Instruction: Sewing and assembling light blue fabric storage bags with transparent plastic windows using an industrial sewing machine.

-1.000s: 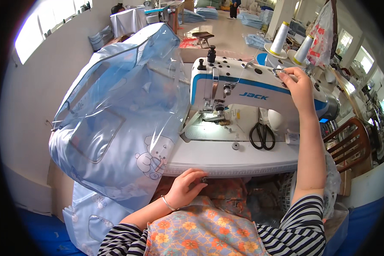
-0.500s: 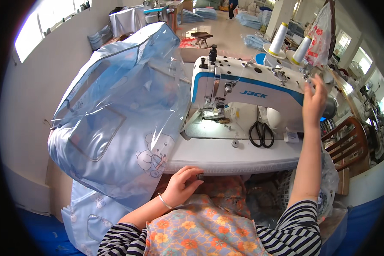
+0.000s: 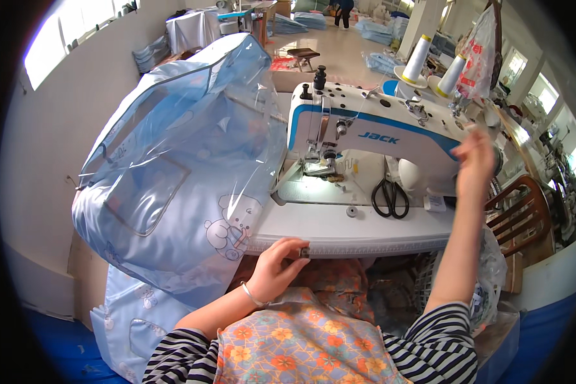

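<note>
My left hand point(image 3: 276, 269) is at the front edge of the sewing table point(image 3: 301, 224), thumb and fingers pinched on a small dark metal bobbin case point(image 3: 304, 253). My right hand point(image 3: 475, 160) is raised by the right end of the white and blue sewing machine point(image 3: 397, 125), near its handwheel. Its fingers look curled but are smeared by motion, so whether they hold anything does not show. On the table lie a small grey bobbin point(image 3: 352, 211) and black-handled scissors point(image 3: 391, 197). A lamp lights the plate under the presser foot point(image 3: 320, 168).
Light blue fabric with clear plastic point(image 3: 173, 173) and a printed bear is heaped over the table's left side. Thread cones point(image 3: 417, 61) stand behind the machine. A wooden chair point(image 3: 525, 205) is at the right. Far back, a person point(image 3: 343, 13) stands near stacked blue fabric.
My right hand has drawn toward me and lower, its fingers curling in. My left hand has risen slightly with the bobbin case. The distant person has shifted a little left.
</note>
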Demonstrator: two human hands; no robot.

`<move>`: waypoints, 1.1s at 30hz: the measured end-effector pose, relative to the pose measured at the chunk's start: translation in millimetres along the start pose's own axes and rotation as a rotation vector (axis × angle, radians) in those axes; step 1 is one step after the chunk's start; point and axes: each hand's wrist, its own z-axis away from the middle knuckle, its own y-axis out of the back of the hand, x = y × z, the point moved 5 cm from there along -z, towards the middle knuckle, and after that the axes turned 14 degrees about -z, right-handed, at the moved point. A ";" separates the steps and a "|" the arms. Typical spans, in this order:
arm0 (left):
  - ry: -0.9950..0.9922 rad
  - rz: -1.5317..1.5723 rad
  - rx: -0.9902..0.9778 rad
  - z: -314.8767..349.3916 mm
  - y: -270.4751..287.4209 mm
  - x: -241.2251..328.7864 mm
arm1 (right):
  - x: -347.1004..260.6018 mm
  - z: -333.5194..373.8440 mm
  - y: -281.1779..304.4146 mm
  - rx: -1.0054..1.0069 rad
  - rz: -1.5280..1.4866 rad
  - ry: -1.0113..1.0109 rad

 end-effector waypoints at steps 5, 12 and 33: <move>0.273 0.623 0.085 -36.8 -20.0 7.5 | 11.6 165.3 -110.0 -0.850 0.361 0.086; 0.380 0.880 0.070 -40.5 -40.3 -9.7 | 13.5 201.7 -121.1 -0.937 0.386 -0.042; 0.324 0.945 -0.137 -33.5 -41.7 -0.5 | 75.4 205.3 -75.3 -0.387 -0.272 -0.769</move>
